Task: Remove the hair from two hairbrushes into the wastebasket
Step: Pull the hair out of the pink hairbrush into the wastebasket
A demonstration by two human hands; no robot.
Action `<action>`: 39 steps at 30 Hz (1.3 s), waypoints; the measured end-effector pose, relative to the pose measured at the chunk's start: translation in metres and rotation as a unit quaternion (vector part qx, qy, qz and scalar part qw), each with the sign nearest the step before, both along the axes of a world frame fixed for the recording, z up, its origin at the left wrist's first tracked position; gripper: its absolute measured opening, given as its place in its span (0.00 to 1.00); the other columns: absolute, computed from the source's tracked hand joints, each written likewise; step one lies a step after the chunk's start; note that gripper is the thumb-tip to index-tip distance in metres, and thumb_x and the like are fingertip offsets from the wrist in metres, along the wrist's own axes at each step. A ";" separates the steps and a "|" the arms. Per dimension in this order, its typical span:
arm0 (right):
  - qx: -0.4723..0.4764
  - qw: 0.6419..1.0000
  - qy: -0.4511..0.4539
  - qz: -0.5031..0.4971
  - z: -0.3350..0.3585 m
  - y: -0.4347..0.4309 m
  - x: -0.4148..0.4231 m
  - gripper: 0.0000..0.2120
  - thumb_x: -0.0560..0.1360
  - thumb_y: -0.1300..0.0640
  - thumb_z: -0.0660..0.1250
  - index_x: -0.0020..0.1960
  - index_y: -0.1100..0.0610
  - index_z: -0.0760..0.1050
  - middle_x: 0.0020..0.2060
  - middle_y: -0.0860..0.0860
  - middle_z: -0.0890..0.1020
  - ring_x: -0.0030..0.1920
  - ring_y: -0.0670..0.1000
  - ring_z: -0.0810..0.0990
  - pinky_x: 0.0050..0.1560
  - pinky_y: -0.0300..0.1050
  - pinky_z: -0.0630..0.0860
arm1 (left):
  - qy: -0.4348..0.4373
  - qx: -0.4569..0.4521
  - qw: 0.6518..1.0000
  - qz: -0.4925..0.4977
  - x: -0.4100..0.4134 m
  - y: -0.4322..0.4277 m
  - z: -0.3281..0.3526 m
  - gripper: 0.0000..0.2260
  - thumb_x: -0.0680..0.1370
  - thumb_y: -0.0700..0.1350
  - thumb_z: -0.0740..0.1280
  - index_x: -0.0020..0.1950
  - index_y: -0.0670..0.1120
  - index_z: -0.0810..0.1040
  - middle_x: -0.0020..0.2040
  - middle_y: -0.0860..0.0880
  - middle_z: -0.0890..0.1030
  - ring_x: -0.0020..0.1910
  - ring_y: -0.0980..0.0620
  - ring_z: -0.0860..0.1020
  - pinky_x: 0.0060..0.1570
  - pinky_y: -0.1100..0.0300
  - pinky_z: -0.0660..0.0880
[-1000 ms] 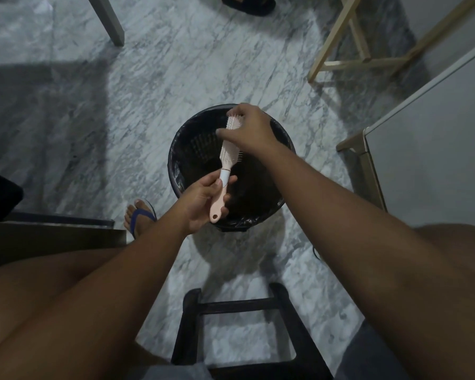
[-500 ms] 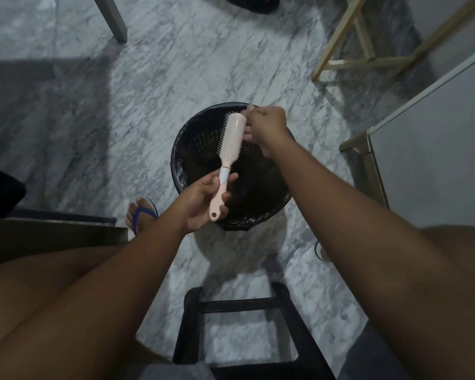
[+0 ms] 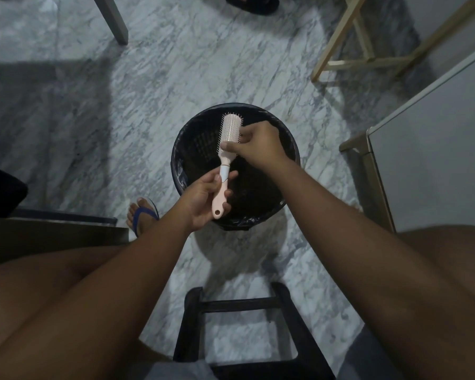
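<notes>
Left grip (image 3: 203, 200) curled round the pink handle of the hairbrush (image 3: 224, 167), thumb on the white collar. Right grip (image 3: 255, 145) pinching the lower part of the brush head: thumb across the back, fingers curled on the bristle side. The brush is held tilted over the wastebasket (image 3: 179, 160), head toward the far rim, not touching it.

Floor (image 3: 176, 78) is grey-veined white marble, dim light, hard shadow at left. The basket is black with a mesh wall and a black liner, and stands on the floor. Black stool frame (image 3: 231, 303) sits near the bottom edge. Pale wooden frame (image 3: 340, 61) upper right, white cabinet panel (image 3: 436, 146) at right. Foot in a blue flip-flop (image 3: 143, 215) left of the basket.

Bristles mostly face away, so I can't tell if there's hair on them or between the right fingers. Basket contents are too dark to read. Dark sandal (image 3: 252, 4) is cut off by the top edge.
</notes>
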State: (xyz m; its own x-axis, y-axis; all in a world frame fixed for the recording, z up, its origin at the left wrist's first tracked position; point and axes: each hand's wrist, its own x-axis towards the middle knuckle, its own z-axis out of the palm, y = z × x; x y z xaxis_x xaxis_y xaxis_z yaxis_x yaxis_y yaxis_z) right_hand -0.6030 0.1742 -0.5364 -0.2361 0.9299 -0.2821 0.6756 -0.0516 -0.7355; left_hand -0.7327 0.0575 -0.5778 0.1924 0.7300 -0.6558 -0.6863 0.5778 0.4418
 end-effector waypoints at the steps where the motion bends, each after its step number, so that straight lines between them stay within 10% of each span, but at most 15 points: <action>1: 0.000 1.000 -0.002 -0.011 -0.002 0.003 0.001 0.25 0.64 0.45 0.80 0.46 0.67 0.82 0.42 0.62 0.85 0.46 0.60 0.85 0.49 0.59 0.81 | 0.010 -0.001 1.000 -0.005 0.000 -0.001 0.000 0.15 0.84 0.40 0.56 0.69 0.48 0.73 0.59 0.49 0.82 0.36 0.52 0.74 0.30 0.59 0.72; 6: -0.009 1.000 -0.020 -0.002 -0.004 0.011 0.008 0.08 0.74 0.57 0.73 0.40 0.61 0.84 0.33 0.55 0.85 0.30 0.45 0.83 0.43 0.46 0.82 | 0.032 -0.005 0.999 -0.021 0.002 -0.005 0.001 0.15 0.84 0.39 0.56 0.68 0.47 0.73 0.61 0.48 0.80 0.35 0.52 0.74 0.31 0.59 0.71; 15: -0.069 0.983 0.103 -0.135 -0.004 0.027 0.018 0.08 0.81 0.64 0.61 0.48 0.64 0.79 0.36 0.57 0.83 0.28 0.47 0.79 0.35 0.42 0.80 | -0.009 -0.007 1.000 0.001 -0.004 -0.004 -0.004 0.18 0.84 0.40 0.55 0.74 0.43 0.67 0.57 0.49 0.81 0.36 0.53 0.73 0.29 0.60 0.72; 19: -0.056 0.996 -0.063 -0.036 -0.020 0.008 0.032 0.05 0.74 0.63 0.72 0.49 0.62 0.84 0.44 0.56 0.86 0.41 0.47 0.84 0.45 0.31 0.77 | -0.004 -0.005 1.000 0.001 -0.006 -0.002 -0.004 0.18 0.84 0.41 0.55 0.74 0.43 0.67 0.57 0.49 0.81 0.36 0.54 0.73 0.30 0.60 0.72; 22: -0.045 0.995 -0.084 -0.033 -0.027 0.003 0.036 0.08 0.68 0.55 0.80 0.40 0.59 0.84 0.35 0.51 0.85 0.32 0.43 0.80 0.29 0.22 0.67 | -0.005 -0.003 1.000 0.005 -0.006 0.000 -0.002 0.18 0.84 0.41 0.55 0.74 0.43 0.68 0.59 0.49 0.81 0.36 0.54 0.73 0.30 0.60 0.72; 29: -0.010 1.000 -0.001 -0.010 -0.021 0.003 0.021 0.22 0.77 0.60 0.66 0.71 0.58 0.72 0.66 0.56 0.78 0.67 0.52 0.77 0.69 0.36 0.65 | -0.002 -0.008 1.000 0.005 -0.005 0.002 -0.001 0.18 0.84 0.41 0.55 0.74 0.44 0.69 0.58 0.50 0.81 0.35 0.54 0.73 0.30 0.61 0.72; 34: -0.021 0.998 0.047 0.035 -0.010 0.005 0.004 0.45 0.65 0.43 0.79 0.76 0.56 0.65 0.66 0.55 0.78 0.62 0.48 0.80 0.62 0.36 0.74 | 0.012 -0.001 1.000 -0.011 0.000 0.004 0.000 0.15 0.84 0.41 0.56 0.70 0.48 0.73 0.59 0.49 0.80 0.37 0.53 0.73 0.31 0.60 0.71; 39: 0.028 0.999 -0.025 0.010 -0.009 0.013 -0.005 0.25 0.67 0.49 0.80 0.59 0.61 0.82 0.51 0.55 0.85 0.48 0.45 0.81 0.48 0.33 0.71 | 0.051 0.001 0.999 -0.012 0.001 0.004 -0.002 0.15 0.84 0.40 0.56 0.69 0.47 0.73 0.62 0.48 0.80 0.35 0.53 0.73 0.30 0.59 0.71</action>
State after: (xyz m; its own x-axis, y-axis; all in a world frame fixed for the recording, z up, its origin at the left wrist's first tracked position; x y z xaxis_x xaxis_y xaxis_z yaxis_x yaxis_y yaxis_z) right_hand -0.6085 0.1876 -0.5450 -0.2413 0.9396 -0.2426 0.7121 0.0016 -0.7021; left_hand -0.7318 0.0613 -0.5799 0.1420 0.7268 -0.6719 -0.6239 0.5928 0.5093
